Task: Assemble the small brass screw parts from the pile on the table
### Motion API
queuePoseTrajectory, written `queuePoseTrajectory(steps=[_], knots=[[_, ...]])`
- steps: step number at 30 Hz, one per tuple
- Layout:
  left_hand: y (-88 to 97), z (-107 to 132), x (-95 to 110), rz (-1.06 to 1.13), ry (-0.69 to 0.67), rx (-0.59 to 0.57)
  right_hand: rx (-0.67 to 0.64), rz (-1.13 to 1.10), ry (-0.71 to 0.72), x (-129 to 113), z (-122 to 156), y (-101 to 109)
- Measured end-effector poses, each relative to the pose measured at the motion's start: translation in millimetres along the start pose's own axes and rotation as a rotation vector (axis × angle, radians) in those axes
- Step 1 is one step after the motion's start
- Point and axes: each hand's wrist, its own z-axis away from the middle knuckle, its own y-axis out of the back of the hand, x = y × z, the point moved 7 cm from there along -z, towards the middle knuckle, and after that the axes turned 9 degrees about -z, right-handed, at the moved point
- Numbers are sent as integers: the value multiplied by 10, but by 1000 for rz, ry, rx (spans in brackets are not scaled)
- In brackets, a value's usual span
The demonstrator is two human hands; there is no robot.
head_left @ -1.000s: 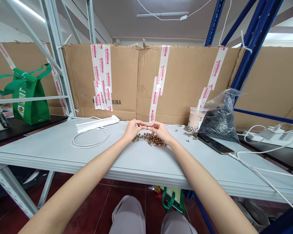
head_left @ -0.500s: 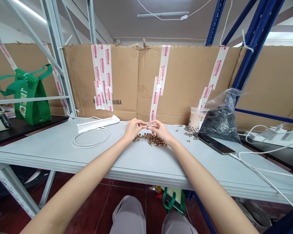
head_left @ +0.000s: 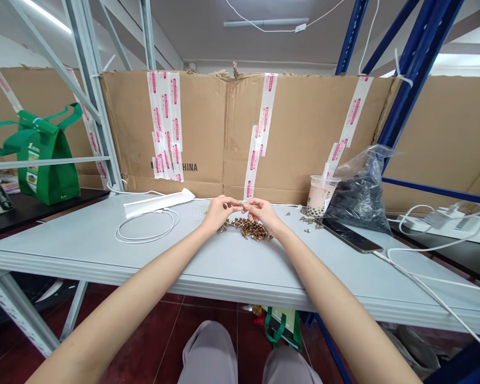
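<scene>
Just above the pile of bronze-coloured screws (head_left: 248,230), the left hand (head_left: 220,212) and right hand (head_left: 265,212) curl narrowly, their fingertips (head_left: 239,204) meeting around a single small screw (head_left: 243,205); which hand actually pinches it is too small to tell. Each screw should be light, stiff and hard, apt to slip or roll, so a fingertip pinch across head and shank suits it. Right of the pile lies a smartphone (head_left: 348,235).
</scene>
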Motion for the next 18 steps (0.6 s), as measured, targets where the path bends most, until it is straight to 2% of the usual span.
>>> queuePoseTrajectory(steps=[6,12,18], knots=[[16,-25,-61,84,53,16,17,-28,-1,-39,7,21],[-42,-4,-32,66,34,-54,-63,3,-50,-12,15,-20],[-11,-9,-17,35,7,-37,-36,52,-41,-46,25,22]])
